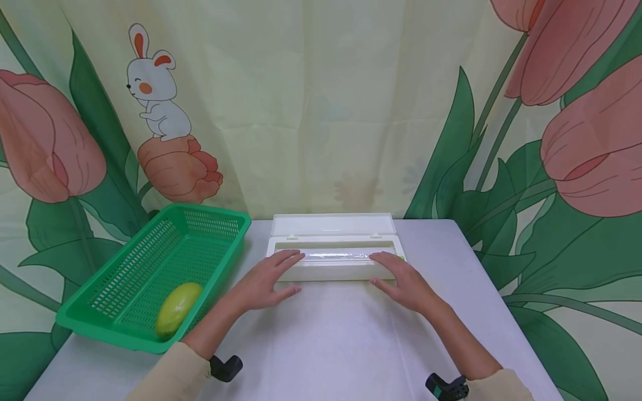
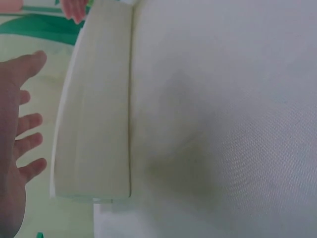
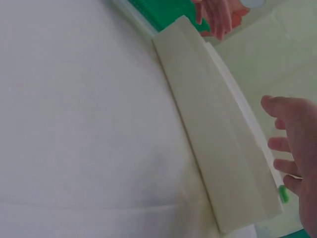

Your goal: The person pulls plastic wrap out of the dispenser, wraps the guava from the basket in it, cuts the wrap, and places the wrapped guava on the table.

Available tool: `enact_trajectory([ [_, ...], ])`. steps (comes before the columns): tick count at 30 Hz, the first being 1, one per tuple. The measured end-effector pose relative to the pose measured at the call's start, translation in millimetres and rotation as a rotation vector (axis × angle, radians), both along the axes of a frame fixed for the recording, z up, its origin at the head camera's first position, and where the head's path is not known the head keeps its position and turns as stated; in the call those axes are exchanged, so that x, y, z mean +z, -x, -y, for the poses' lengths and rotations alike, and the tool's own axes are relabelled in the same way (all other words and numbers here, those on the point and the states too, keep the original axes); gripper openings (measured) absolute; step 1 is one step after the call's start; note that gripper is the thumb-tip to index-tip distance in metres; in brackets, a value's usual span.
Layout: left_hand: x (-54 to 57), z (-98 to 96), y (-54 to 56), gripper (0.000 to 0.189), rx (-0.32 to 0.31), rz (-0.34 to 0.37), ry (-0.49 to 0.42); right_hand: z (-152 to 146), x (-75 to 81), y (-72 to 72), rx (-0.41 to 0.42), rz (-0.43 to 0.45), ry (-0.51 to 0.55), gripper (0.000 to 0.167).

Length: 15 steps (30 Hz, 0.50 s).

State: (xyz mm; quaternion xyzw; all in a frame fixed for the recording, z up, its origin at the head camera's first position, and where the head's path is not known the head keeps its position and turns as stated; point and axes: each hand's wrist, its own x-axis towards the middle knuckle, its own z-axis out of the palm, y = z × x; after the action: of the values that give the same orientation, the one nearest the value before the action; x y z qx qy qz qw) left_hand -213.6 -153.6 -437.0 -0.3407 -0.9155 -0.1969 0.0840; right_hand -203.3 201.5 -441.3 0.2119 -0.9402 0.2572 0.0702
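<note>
Beige sleeves [image 1: 168, 376]; left hand [image 1: 263, 282], right hand [image 1: 407, 285], fingers [image 2: 30, 120] spread, near white box [image 1: 333, 272]; white-clothed table [image 1: 331, 345]; tulip-print curtain [image 1: 311, 139] behind.

The left forearm [image 1: 217, 327] and right forearm [image 1: 463, 340] extend forward and converge inward. The left hand [image 1: 267, 280] and right hand [image 1: 407, 285] are set apart at a similar height. Left fingers [image 2: 29, 144] and right fingers [image 3: 283, 166], 4 per hand, are extended and slightly spread. The left thumb [image 1: 287, 293] and right thumb [image 1: 382, 287] stand clear of the fingers. Fingertip bend appears slight; the dim wrist views limit certainty.

Two hands [image 1: 267, 279] [image 1: 407, 283]; one box [image 1: 333, 272], basket [image 1: 188, 253], fruit [image 1: 178, 308]
</note>
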Motion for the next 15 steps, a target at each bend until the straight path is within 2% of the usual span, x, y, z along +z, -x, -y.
enact_trajectory([
  [15, -1.8, -0.4, 4.7, 0.07, 0.025, 0.024, -0.012, -2.8, -0.3, 7.6, -0.028, 0.004, -0.008, 0.052],
])
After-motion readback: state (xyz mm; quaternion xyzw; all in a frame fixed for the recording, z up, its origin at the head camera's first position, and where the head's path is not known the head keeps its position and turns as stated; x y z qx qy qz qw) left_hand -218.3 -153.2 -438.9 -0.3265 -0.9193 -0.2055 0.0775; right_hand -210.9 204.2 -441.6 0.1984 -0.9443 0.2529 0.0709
